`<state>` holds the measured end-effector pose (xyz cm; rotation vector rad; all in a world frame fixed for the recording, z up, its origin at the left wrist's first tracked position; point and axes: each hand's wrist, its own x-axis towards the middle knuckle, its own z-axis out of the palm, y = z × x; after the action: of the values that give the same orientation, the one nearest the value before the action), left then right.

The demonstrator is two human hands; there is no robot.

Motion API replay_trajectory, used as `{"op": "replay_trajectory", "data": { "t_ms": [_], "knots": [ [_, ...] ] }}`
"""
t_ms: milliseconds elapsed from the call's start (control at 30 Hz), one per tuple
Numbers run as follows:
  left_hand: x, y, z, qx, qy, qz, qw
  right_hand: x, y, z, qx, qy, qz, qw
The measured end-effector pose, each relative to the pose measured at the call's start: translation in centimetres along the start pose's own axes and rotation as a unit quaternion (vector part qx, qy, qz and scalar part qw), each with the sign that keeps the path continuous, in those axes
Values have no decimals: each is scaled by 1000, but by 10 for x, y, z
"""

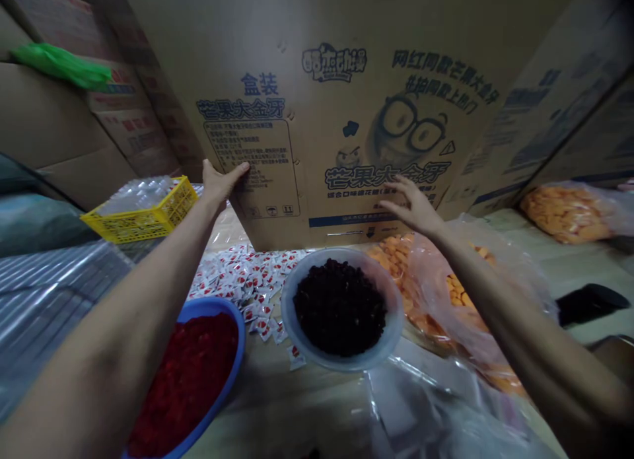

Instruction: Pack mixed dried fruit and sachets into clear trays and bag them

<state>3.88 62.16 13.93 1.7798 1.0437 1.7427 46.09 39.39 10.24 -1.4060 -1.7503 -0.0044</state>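
Observation:
A large printed cardboard box [317, 139] stands upright across the far side of the table. At its left edge is my left hand [221, 181], the thumb on the front face and the fingers around the side. My right hand [413, 205] is at the lower right of the same face with fingers spread, holding nothing; whether it touches the cardboard I cannot tell. Below the box is a translucent bowl [391, 320] of dark, dried-looking pieces. Small white-and-red packets [238, 271] lie scattered left of it. A blue basin [236, 360] of red pieces is under my left forearm.
Clear bags of orange pieces [460, 294] lie at right, with another orange bag [569, 211] farther back. A yellow basket [141, 221] of clear plastic items stands left. Clear plastic packaging [446, 406] covers the front right. A black handle-like object [592, 304] lies right.

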Motion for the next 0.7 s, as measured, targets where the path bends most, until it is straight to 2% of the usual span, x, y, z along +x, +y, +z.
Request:
{"op": "replay_trajectory", "data": {
  "t_ms": [33, 100, 167, 200, 233, 300, 333, 400, 567, 700],
  "knots": [
    [0, 1, 0, -6, 9, -8, 1000, -27, -22, 4, -4, -58, -45, 997],
    [0, 2, -1, -25, 16, -22, 999, -101, -64, 25, -13, -228, -136, 964],
    [0, 2, -2, -36, 9, -20, 999, -181, -93, 56, -43, -312, -170, 934],
    [1, 2, -2, -39, 5, -16, 999, -215, -101, 72, -66, -316, -172, 931],
    [2, 2, -3, -41, 0, -14, 999, -242, -104, 87, -101, -289, -162, 938],
    [4, 2, -4, -35, -8, -19, 999, -270, -104, 111, -152, -225, -146, 951],
    [5, 2, -5, -31, -12, -24, 999, -272, -103, 120, -165, -204, -139, 955],
    [6, 4, -6, -29, -17, -34, 999, -260, -101, 132, -173, -200, -123, 957],
    [0, 11, -9, -48, -23, -49, 997, -209, -115, 149, -171, -265, -48, 948],
    [-4, 16, -11, -64, -40, -48, 996, -186, -121, 156, -146, -310, 6, 939]
  ]
}}
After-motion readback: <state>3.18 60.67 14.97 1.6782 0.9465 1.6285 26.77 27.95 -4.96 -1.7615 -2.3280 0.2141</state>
